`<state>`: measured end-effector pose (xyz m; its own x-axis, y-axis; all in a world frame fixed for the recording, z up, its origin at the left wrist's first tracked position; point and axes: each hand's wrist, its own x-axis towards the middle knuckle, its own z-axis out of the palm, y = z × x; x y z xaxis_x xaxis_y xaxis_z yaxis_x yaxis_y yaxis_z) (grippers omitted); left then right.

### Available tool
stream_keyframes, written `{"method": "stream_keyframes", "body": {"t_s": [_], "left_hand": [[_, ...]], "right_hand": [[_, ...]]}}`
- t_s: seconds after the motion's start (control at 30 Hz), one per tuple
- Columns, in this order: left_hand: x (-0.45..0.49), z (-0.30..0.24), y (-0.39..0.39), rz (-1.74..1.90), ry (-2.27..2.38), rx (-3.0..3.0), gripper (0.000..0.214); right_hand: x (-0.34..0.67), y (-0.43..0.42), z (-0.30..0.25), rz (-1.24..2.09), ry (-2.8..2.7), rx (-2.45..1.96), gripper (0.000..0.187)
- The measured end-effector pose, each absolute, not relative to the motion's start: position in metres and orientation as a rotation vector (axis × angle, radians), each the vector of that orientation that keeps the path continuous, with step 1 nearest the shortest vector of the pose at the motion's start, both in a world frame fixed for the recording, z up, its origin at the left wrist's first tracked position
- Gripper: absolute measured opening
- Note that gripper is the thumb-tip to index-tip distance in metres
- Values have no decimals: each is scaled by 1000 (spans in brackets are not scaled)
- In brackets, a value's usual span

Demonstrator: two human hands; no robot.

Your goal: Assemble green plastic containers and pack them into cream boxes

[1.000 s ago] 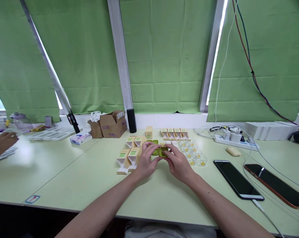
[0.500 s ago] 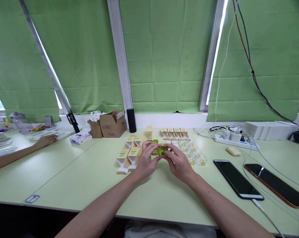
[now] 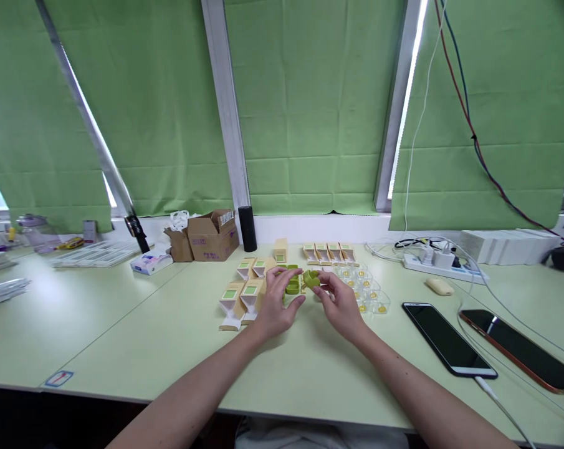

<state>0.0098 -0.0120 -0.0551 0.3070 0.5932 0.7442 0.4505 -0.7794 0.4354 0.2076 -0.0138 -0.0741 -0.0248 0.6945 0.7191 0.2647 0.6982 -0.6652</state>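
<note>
Tipped up since a moment ago, the small green container (image 3: 311, 279) has come away from the left hand (image 3: 275, 307).
Left of centre I see cream cartons (image 3: 233, 294); beside them the left hand hangs with thumb and fingers spread, more green containers (image 3: 292, 287) just beyond. At lower centre the right hand (image 3: 340, 305) pinches the tilted one between thumb and fingers. Clear cups (image 3: 380, 307) with yellow centres sit just right, two phones (image 3: 443, 337) lower right.

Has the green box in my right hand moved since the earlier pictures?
Yes, the green box has shifted slightly right and up in view, judged against the black cylinder.
</note>
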Motion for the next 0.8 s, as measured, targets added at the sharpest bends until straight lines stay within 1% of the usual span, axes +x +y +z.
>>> {"method": "stream_keyframes", "body": {"t_s": [0.1, 0.2, 0.37, 0.47, 0.57, 0.67, 0.8], "left_hand": [[10, -56, -12, 1474, 989, 2457, 52], [11, -57, -12, 1459, 1004, 2498, 56], [13, -58, -11, 1432, 1022, 2557, 58], [14, -61, -9, 1387, 1009, 2574, 58], [15, -62, -8, 1320, 984, 2564, 51], [16, -61, -9, 1335, 969, 2487, 45], [15, -58, -6, 1426, 1035, 2233, 43]], "right_hand": [[208, -11, -72, 679, -1472, -804, 35], [207, -10, -69, 857, -1352, -792, 47], [204, -11, -69, 1020, -1300, -827, 55], [202, -12, -73, 1050, -1345, -876, 57], [201, -15, -75, 1031, -1408, -917, 59], [201, -17, -72, 1006, -1443, -940, 60], [210, -17, -64, 839, -1396, -981, 56]]}}
